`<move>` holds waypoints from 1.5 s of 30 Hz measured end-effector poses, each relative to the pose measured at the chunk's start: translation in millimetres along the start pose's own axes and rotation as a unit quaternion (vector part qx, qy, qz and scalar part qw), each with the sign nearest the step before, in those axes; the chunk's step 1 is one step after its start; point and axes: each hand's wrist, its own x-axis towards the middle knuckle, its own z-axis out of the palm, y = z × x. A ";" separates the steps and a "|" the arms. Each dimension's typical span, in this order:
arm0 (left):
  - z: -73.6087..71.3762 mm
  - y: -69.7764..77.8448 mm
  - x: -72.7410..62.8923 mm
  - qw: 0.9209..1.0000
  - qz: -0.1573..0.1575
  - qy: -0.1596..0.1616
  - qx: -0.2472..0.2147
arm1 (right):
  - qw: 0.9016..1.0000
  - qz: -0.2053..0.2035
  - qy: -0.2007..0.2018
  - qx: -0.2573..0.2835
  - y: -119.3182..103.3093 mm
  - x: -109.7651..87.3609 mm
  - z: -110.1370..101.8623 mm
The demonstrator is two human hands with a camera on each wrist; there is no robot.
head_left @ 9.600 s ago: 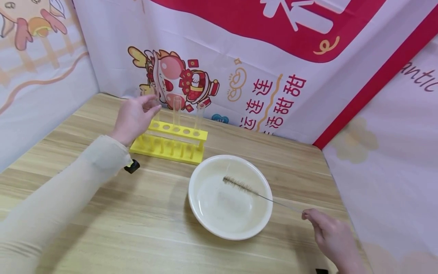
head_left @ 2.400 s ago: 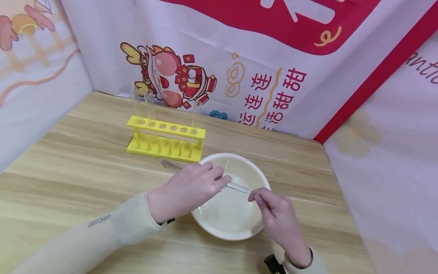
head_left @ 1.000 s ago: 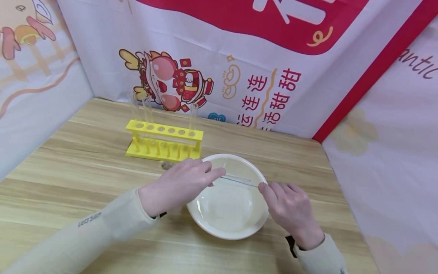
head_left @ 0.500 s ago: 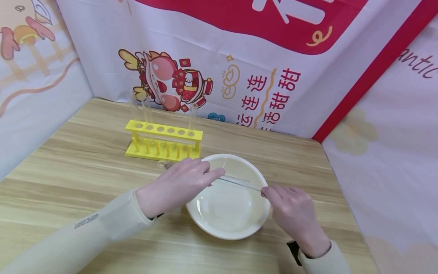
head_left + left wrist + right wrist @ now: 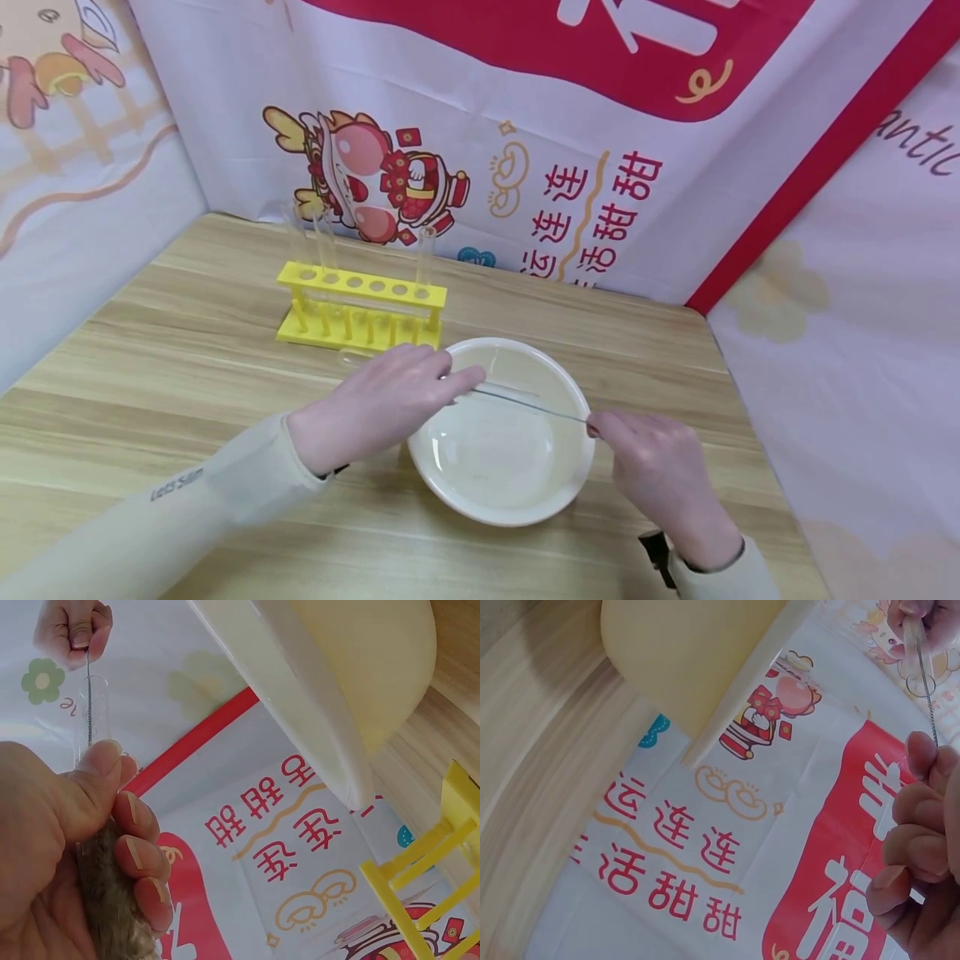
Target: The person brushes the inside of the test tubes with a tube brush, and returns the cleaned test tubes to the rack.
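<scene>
Over the white bowl (image 5: 502, 518), my left hand (image 5: 382, 404) grips a clear glass test tube (image 5: 96, 705) lying nearly level. Its rounded end (image 5: 351, 357) sticks out to the left of that hand, and the mouth faces right. Inside the tube, the brown bristles of a test tube brush (image 5: 112, 892) show below my left thumb in the left wrist view. At the bowl's right rim, my right hand (image 5: 663, 467) pinches the brush's thin twisted wire handle (image 5: 551, 412), which runs out of the tube's mouth.
Behind and left of the bowl stands a yellow test tube rack (image 5: 360, 287) with clear tubes upright in it, two at the left and one at the right (image 5: 425, 260). Printed cloth walls (image 5: 637, 275) border the wooden table (image 5: 187, 375) at the back and sides.
Earlier, my left hand was at the rack and the brush was bare over the bowl. Over the last second my right hand has drawn rightward, and the bristles have left the tube's rounded end.
</scene>
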 end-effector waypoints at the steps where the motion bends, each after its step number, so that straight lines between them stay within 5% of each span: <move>1: 0.0 -0.4 -0.5 1.000 0.000 -0.001 0.001 | 1.000 0.002 -0.004 0.001 0.7 -1.2 -0.7; 12: -0.9 -3.6 -3.5 1.000 0.000 0.007 -0.005 | 0.998 0.029 -0.052 0.015 8.9 -12.5 -12.8; 45: -2.8 -9.5 -10.4 1.000 0.008 0.012 0.003 | 0.998 0.044 -0.037 0.028 21.1 -32.8 -26.3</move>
